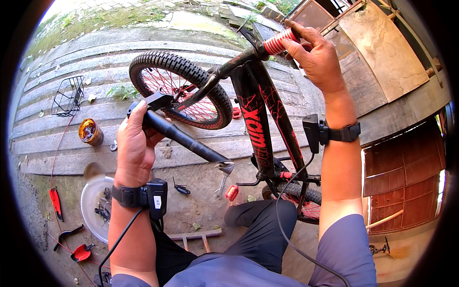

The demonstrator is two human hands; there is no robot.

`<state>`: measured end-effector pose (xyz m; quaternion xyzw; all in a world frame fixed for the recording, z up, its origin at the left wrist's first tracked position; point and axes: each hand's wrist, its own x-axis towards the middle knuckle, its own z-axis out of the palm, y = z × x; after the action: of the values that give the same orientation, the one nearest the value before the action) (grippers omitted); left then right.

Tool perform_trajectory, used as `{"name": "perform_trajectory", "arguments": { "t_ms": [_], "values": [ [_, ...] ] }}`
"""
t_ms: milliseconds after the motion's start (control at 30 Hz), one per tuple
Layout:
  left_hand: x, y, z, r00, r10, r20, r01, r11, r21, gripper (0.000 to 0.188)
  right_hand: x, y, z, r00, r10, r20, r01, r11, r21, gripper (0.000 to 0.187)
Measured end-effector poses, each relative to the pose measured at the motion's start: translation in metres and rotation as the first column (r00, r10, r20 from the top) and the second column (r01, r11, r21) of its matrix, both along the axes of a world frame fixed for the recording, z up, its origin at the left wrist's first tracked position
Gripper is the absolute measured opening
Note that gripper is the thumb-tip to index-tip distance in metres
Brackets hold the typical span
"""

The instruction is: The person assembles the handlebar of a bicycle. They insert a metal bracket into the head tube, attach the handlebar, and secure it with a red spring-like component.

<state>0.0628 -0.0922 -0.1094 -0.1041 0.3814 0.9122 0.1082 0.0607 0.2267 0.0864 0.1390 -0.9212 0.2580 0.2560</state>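
My left hand (134,150) is closed around the clamp head of a black quill stem (184,138). The stem's shaft slants down to the right, ending in a silver wedge, apart from the bicycle. Up at the right, my right hand (318,55) has its thumb and fingers around the end of a red-and-white ribbed sleeve (277,43) on the bicycle's steering tube. The black bicycle frame (251,115) with red markings tilts between my arms. Its knobby front wheel (179,88) with red spokes lies to the left, partly behind the left hand and stem.
At left are a wire basket (68,97), a jar of brown stuff (90,132), and a white tub (91,210) with metal parts. A folding multi-tool (181,188), a wrench (221,184) and red mudguard pieces (56,203) lie on the ground. Boards (382,52) stand at right.
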Motion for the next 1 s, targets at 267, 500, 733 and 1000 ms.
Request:
{"name": "perform_trajectory", "arguments": {
  "t_ms": [267,500,733,1000],
  "values": [
    [0.0,0.001,0.002,1.0,0.0,0.003,0.0,1.0,0.004,0.027,0.001,-0.01,-0.01,0.999,-0.033,0.022,0.037,0.981,-0.191,0.044],
    [0.0,0.001,0.001,1.0,-0.006,-0.012,0.006,1.0,0.01,0.029,-0.002,-0.022,-0.036,0.998,0.056,0.042,-0.034,0.913,-0.406,0.064],
    [-0.001,0.001,-0.001,1.0,-0.002,-0.014,0.002,1.0,0.005,0.028,-0.01,-0.014,-0.055,0.995,0.03,-0.096,-0.061,0.942,-0.331,0.074],
    [-0.003,-0.001,-0.006,0.999,-0.026,-0.019,0.027,0.999,0.021,0.03,-0.012,-0.015,-0.056,0.988,0.027,-0.15,-0.064,0.968,-0.244,0.072]
  ]
}}
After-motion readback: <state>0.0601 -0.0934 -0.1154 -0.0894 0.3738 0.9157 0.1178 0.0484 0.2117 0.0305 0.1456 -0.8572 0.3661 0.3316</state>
